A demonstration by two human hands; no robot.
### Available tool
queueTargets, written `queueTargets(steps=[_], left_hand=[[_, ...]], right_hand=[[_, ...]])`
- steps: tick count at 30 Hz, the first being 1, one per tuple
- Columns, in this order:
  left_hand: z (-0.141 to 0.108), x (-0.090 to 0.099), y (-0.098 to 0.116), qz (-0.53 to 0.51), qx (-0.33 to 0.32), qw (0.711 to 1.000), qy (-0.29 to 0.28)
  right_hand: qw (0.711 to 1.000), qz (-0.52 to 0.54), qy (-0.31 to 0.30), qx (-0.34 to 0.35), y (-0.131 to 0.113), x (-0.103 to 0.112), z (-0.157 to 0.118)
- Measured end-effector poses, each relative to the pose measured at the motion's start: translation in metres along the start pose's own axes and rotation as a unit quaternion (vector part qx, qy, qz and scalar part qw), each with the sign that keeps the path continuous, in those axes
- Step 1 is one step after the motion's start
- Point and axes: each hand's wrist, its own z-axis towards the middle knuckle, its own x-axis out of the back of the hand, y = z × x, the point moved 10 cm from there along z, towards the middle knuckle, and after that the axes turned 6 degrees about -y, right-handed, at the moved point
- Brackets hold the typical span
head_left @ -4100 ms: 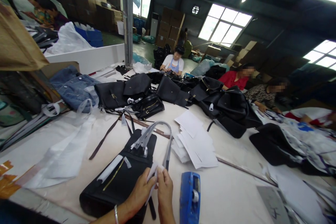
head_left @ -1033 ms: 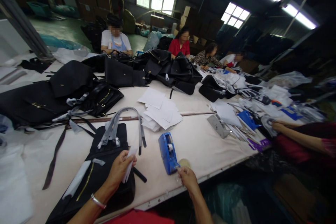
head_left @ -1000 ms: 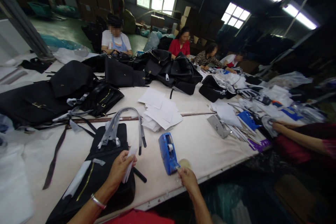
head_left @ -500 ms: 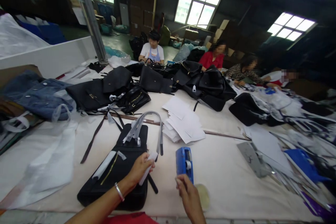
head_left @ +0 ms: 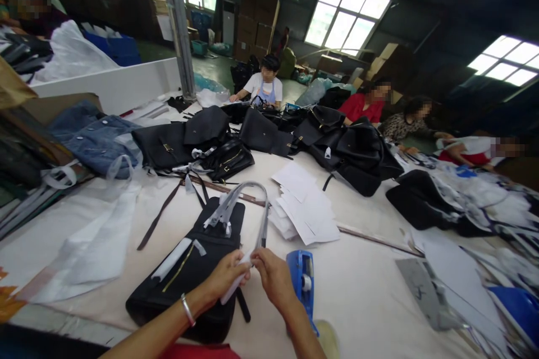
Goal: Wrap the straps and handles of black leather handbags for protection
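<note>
A black bag with a gold zip lies on the table, its flap folded away from me. A grey-wrapped strap loops up from it. My left hand is closed around a folded strip of white paper above the bag's right side. At the upper end of that paper, my right hand has its fingertips pinched together; whatever they hold is too small to make out. Just right of it stands a blue tape dispenser, with a pale tape roll nearer to me.
Loose white sheets lie beyond the dispenser. Black bags are heaped across the far side. A grey metal object and more papers lie at right, denim cloth at left. Several people sit around the table.
My right hand has moved left from the tape dispenser to the paper in my left hand. The view has turned left, so a person at the far left now shows.
</note>
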Motion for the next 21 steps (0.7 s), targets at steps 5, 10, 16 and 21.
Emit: queueTargets(steps=[5,10,16,21], left_hand=[[0.003,-0.004,0.002,-0.047,0.021,0.997,-0.054],[0.003,-0.013,0.007,-0.137,0.059,0.982,-0.113],[0.005,-0.014,0.001,-0.214,0.078,0.965,-0.129],[0.016,-0.002,-0.01,-0.114,0.036,0.991,-0.066]], right_hand=[[0.992,0.112,0.016,-0.062,0.029,-0.002,0.002],[0.924,0.357,0.07,-0.114,0.069,-0.044,0.001],[0.892,0.43,0.043,-0.132,0.089,-0.078,-0.004],[0.942,0.304,0.05,-0.135,0.079,-0.042,-0.002]])
